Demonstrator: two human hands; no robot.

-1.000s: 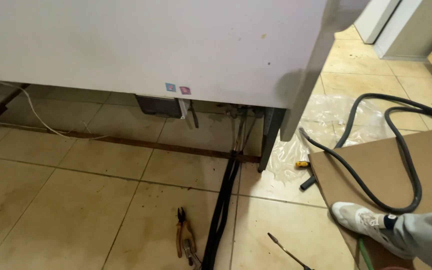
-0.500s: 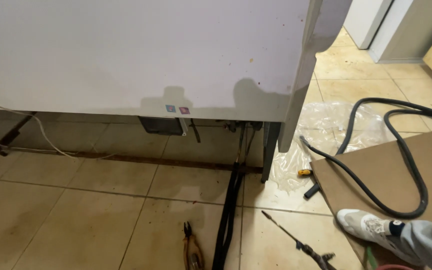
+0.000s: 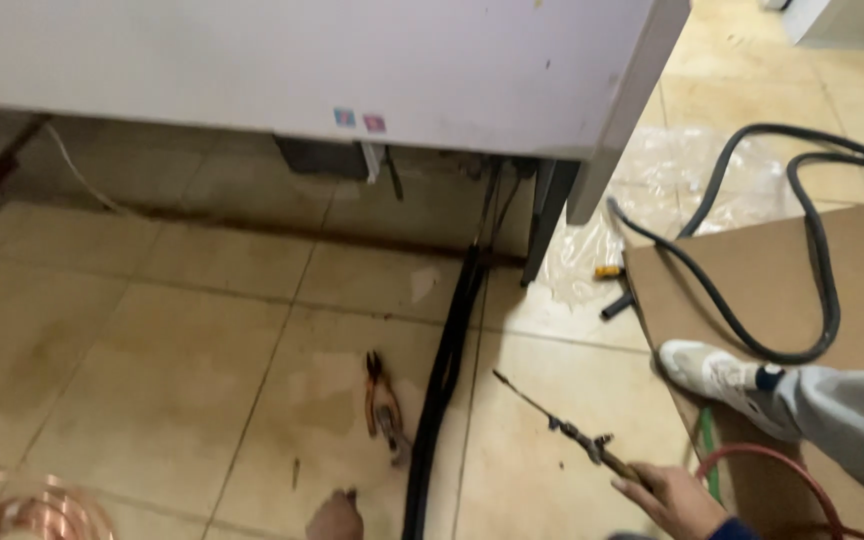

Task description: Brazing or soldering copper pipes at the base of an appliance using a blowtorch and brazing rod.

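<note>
Tiled floor (image 3: 152, 360): pliers (image 3: 380, 400), cardboard (image 3: 852, 300).

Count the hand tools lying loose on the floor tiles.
1: the pliers with orange handles, lying left of the black hose bundle. The torch is held in the right hand, off the floor. More tools may lie outside the frame.

Beige tiled floor (image 3: 152, 360) (stained) beneath a white cabinet (image 3: 282, 60), cardboard sheet (image 3: 852, 290) at right.

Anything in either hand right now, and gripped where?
Right hand holds a thin torch wand by its rear handle end. Left hand is barely in frame; nothing visibly held.
</note>
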